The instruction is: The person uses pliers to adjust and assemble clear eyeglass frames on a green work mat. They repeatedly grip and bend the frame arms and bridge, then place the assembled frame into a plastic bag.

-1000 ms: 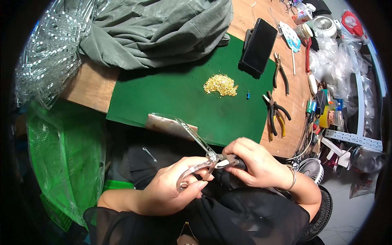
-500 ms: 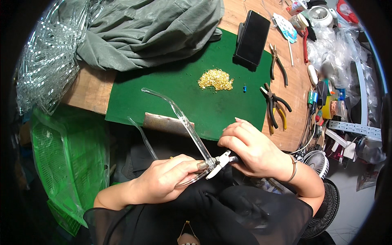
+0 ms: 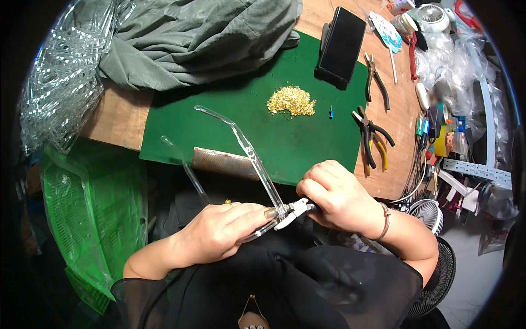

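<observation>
My left hand [image 3: 222, 230] is closed round the front of a pair of clear plastic eyeglasses [image 3: 253, 159], low over my lap. Both clear temples point up and away; one crosses the near edge of the green mat [image 3: 219, 120]. In my right hand [image 3: 339, 200] is a pair of pliers with pale jaws [image 3: 291, 214] and a dark handle mostly hidden by the fingers. The jaws are at the corner where the nearer temple meets the frame, beside my left thumb. Whether they pinch a part there I cannot tell.
On the mat lie a pile of tiny gold pieces [image 3: 290, 101], a blue pin [image 3: 331, 113] and a phone [image 3: 342, 46]. A textured block [image 3: 226, 164] sits at its near edge. Pliers [image 3: 366, 137] lie right. Clear frames [image 3: 60, 93], grey cloth [image 3: 197, 44] and green crate [image 3: 87, 214] are left.
The eyeglasses have tilted slightly, their temples swinging up and a little left. Both hands shift slightly with them, and the pliers stay at the same corner of the frame.
</observation>
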Motion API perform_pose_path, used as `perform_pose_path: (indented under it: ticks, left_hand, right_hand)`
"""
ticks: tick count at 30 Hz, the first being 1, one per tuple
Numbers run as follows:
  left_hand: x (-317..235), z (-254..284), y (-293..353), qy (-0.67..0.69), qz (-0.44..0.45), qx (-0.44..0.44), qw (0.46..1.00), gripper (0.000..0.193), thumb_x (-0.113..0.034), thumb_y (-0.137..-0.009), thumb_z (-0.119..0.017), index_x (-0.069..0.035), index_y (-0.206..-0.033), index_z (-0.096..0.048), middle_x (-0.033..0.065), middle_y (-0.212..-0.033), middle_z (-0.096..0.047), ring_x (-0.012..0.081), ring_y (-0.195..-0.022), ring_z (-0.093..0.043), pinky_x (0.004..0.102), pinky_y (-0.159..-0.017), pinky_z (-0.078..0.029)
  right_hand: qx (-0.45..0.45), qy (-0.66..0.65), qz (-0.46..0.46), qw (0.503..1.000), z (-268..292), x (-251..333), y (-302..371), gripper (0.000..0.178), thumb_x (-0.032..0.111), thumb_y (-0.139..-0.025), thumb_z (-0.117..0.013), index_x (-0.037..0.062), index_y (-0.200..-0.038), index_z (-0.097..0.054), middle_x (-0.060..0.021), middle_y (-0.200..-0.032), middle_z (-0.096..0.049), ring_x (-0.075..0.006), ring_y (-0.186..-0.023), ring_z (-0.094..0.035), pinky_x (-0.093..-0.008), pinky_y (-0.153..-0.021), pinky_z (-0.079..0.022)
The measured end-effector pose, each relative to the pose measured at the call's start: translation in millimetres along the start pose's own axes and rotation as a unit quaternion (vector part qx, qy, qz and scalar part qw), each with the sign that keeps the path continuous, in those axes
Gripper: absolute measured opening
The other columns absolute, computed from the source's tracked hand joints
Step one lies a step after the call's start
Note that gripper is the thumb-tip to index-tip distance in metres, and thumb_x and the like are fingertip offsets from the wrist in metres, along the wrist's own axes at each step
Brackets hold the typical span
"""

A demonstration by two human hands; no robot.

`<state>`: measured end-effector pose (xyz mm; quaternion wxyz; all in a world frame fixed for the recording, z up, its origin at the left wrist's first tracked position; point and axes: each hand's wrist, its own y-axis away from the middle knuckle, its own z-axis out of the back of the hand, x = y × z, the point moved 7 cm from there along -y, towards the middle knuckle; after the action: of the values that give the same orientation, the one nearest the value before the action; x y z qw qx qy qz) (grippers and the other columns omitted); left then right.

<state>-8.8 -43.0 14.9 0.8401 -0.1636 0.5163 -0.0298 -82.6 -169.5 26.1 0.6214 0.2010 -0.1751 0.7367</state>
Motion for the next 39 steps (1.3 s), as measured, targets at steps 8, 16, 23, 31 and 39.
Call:
perform_pose_path:
  ticks: [8, 16, 23, 31, 39]
  left_hand:
    - [9.6, 3.6, -0.9, 0.046, 0.059, 0.022, 0.997, 0.042, 0.008, -0.071, -0.061, 0.001, -0.112, -0.056, 0.0140, -0.094, -0.062, 0.0262, -0.080, -0.064, 0.0307, -0.065, -0.052]
    - [10.7, 28.7, -11.8, 0.560, 0.212, -0.044, 0.800, 0.048, 0.007, -0.086, -0.052, -0.004, -0.131, -0.039, 0.0168, -0.115, -0.053, 0.0160, -0.076, -0.062, 0.0281, -0.071, -0.054]
    - [14.9, 31.5, -11.0, 0.616, 0.244, -0.105, 0.741, 0.054, 0.006, -0.085, -0.055, -0.004, -0.134, -0.035, 0.0159, -0.112, -0.055, 0.0161, -0.075, -0.062, 0.0272, -0.070, -0.054]
    - [-6.8, 50.0, 0.1, 0.517, 0.140, -0.085, 0.840, 0.039, 0.002, -0.080, -0.065, 0.004, -0.115, -0.048, 0.0158, -0.111, -0.059, 0.0202, -0.107, -0.057, 0.0323, -0.094, -0.043]
    - [15.5, 59.7, 1.2, 0.291, 0.048, -0.278, 0.914, 0.022, 0.004, -0.077, -0.067, 0.004, -0.093, -0.051, 0.0161, -0.086, -0.063, 0.0211, -0.079, -0.066, 0.0317, -0.072, -0.053]
  right_hand:
    - [-0.011, -0.034, -0.020, 0.999, 7.4, -2.8, -6.8, 0.032, 0.010, -0.065, -0.070, 0.0033, -0.091, -0.053, -0.0103, -0.078, -0.050, -0.0278, -0.077, -0.052, -0.0361, -0.072, -0.043]
    - [-0.084, -0.224, -0.152, 0.959, -17.8, -50.7, -7.2, 0.026, 0.007, -0.079, -0.064, 0.0019, -0.100, -0.052, -0.0123, -0.091, -0.054, -0.0274, -0.081, -0.055, -0.0335, -0.074, -0.045]
    - [-0.013, -0.241, -0.199, 0.950, -19.8, -49.6, -2.6, 0.033, 0.002, -0.084, -0.058, 0.0022, -0.116, -0.049, -0.0092, -0.108, -0.054, -0.0188, -0.104, -0.052, -0.0310, -0.091, -0.040]
    - [-0.143, -0.251, -0.219, 0.932, -31.9, -58.3, -1.0, 0.025, 0.000, -0.077, -0.060, 0.0013, -0.101, -0.052, -0.0061, -0.085, -0.058, -0.0132, -0.080, -0.056, -0.0261, -0.072, -0.046]
    - [-0.064, 0.123, -0.159, 0.977, -17.3, -53.2, -27.1, 0.053, 0.009, -0.066, -0.067, 0.0000, -0.115, -0.049, -0.0119, -0.086, -0.049, -0.0268, -0.077, -0.051, -0.0361, -0.069, -0.041]
